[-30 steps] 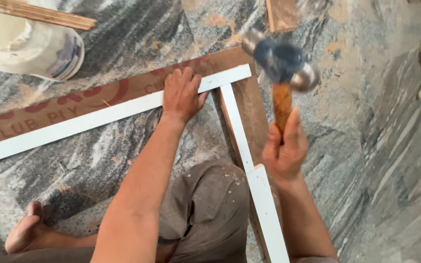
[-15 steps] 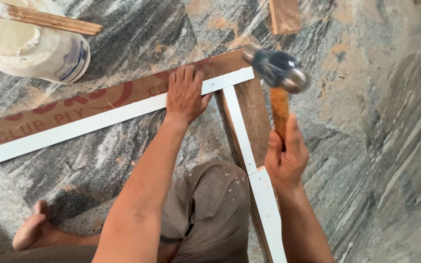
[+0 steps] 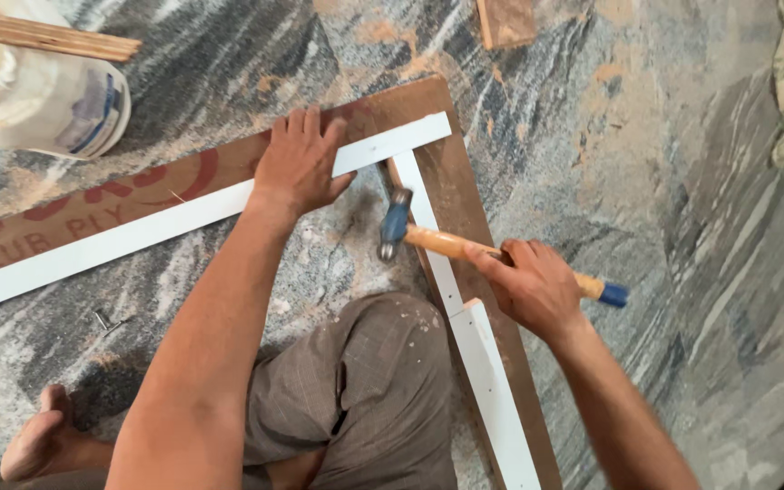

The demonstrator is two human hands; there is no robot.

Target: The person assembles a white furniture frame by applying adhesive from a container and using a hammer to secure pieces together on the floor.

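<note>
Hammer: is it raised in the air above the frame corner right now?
No: the hammer is down, its head at the inner edge of the white strip, gripped in the right hand.

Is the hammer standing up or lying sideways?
Sideways. The hammer lies across the white strip, its handle level in the right hand, head by the corner.

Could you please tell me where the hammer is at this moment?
In the head view, the hammer is in the right hand, centre frame, its head down beside the white strip near the frame's corner, right of the left hand.
</note>
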